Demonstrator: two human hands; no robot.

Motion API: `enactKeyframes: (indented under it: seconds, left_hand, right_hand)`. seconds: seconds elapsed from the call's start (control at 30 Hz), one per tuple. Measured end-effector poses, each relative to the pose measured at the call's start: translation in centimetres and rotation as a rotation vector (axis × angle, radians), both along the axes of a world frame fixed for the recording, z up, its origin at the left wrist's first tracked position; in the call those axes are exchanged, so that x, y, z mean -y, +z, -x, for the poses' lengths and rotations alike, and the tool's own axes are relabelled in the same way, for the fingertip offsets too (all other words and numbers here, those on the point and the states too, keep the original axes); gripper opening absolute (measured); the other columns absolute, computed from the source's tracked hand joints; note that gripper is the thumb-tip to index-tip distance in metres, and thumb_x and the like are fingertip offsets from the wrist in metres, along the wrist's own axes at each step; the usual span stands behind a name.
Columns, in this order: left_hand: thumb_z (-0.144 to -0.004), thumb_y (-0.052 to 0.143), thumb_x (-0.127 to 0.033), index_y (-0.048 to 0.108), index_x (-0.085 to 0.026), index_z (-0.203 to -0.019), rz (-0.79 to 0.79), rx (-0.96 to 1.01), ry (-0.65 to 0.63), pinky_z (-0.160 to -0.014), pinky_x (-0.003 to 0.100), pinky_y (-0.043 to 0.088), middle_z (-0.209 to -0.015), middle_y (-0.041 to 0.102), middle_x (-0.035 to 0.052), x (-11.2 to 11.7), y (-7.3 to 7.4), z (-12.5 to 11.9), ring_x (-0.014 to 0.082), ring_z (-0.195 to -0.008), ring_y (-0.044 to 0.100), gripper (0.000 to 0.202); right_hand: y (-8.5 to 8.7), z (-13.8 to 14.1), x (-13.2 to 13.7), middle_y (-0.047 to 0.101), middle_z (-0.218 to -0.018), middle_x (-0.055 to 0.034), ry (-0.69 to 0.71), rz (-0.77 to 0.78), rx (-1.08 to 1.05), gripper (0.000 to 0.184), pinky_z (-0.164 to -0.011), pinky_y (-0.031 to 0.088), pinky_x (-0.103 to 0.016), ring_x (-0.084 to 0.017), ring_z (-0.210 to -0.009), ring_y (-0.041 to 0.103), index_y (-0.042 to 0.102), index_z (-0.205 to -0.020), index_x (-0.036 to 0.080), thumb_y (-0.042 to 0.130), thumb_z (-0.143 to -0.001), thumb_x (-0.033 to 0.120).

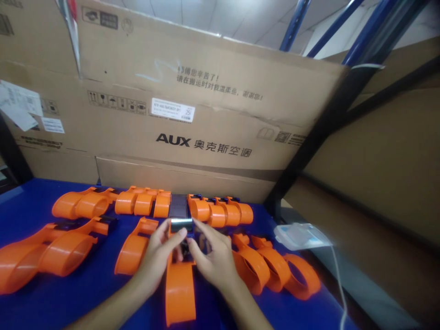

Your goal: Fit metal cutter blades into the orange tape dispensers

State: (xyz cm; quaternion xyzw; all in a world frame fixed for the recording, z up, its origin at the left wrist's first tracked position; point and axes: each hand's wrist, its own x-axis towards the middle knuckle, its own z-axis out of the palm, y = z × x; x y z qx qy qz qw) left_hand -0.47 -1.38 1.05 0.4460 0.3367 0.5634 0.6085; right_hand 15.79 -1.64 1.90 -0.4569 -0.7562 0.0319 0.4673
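Both my hands meet over an orange plastic tape dispenser lying on the blue table. My left hand pinches its front end from the left, fingers bent. My right hand grips the same end from the right, fingertips near a dark metal blade part at the dispenser's head. The fingers partly hide the joint between the orange body and the dark part.
Several more orange dispensers lie in rows: back row, left, right. A large AUX cardboard box stands behind. A white packet with a cable lies at the right table edge. Blue rack posts rise at right.
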Motion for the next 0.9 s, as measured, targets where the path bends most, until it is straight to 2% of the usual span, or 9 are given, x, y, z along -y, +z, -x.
enactKeyframes:
  seconds: [0.13,0.23,0.4,0.63,0.77,0.9]
  left_hand:
    - [-0.085,0.073,-0.045,0.066,-0.019,-0.099,-0.008,-0.066,0.004,-0.047,0.020,0.041,-0.064,0.061,-0.0038,-0.3,-0.3,0.0,0.0084,-0.045,0.052,0.030]
    - [-0.085,0.072,-0.048,0.067,-0.018,-0.096,0.002,-0.101,0.015,-0.043,0.020,0.038,-0.054,0.055,-0.0060,-0.5,-0.6,0.0,0.0073,-0.038,0.047,0.032]
    - [-0.086,0.069,-0.052,0.068,-0.016,-0.095,0.032,-0.115,0.010,-0.039,0.019,0.033,-0.045,0.048,-0.0073,-0.6,-1.2,0.1,0.0069,-0.034,0.041,0.037]
    - [-0.083,0.072,-0.053,0.070,-0.016,-0.097,0.054,-0.131,-0.002,-0.036,0.018,0.032,-0.043,0.045,-0.0082,-1.1,-1.4,0.4,0.0072,-0.032,0.040,0.039]
    - [-0.081,0.073,-0.053,0.071,-0.016,-0.095,0.067,-0.102,-0.009,-0.036,0.018,0.032,-0.042,0.047,-0.0077,-1.2,-1.4,0.4,0.0076,-0.032,0.041,0.039]
    - [-0.078,0.077,-0.049,0.071,-0.016,-0.092,0.099,0.006,0.020,-0.036,0.018,0.032,-0.047,0.056,-0.0055,-1.2,-0.9,0.1,0.0060,-0.032,0.041,0.036]
  right_hand:
    - [-0.4,0.2,0.0,0.071,-0.080,-0.0045,0.018,-0.075,-0.005,0.043,-0.056,0.054,-0.028,-0.016,-0.059,0.062,0.064,-0.131,0.017,0.060,-0.088,0.021]
    - [-0.3,0.3,0.0,0.074,-0.087,-0.0068,0.042,-0.102,0.017,0.042,-0.062,0.057,-0.030,-0.018,-0.064,0.066,0.064,-0.130,0.016,0.059,-0.088,0.020]
    - [-0.4,0.4,-0.1,0.072,-0.075,-0.0050,0.053,-0.135,0.034,0.040,-0.059,0.057,-0.030,-0.018,-0.058,0.064,0.065,-0.128,0.014,0.057,-0.088,0.018]
    - [-0.6,0.5,0.0,0.073,-0.078,-0.0058,0.071,-0.157,0.041,0.039,-0.059,0.057,-0.030,-0.018,-0.058,0.065,0.064,-0.127,0.014,0.055,-0.089,0.018]
    - [-0.7,0.5,0.0,0.072,-0.078,-0.0057,0.071,-0.128,0.019,0.038,-0.057,0.056,-0.029,-0.017,-0.055,0.063,0.064,-0.128,0.015,0.055,-0.091,0.019]
    - [-0.5,0.3,-0.2,0.071,-0.075,-0.0056,0.075,-0.074,0.034,0.039,-0.059,0.058,-0.031,-0.019,-0.060,0.064,0.064,-0.131,0.015,0.058,-0.093,0.025]
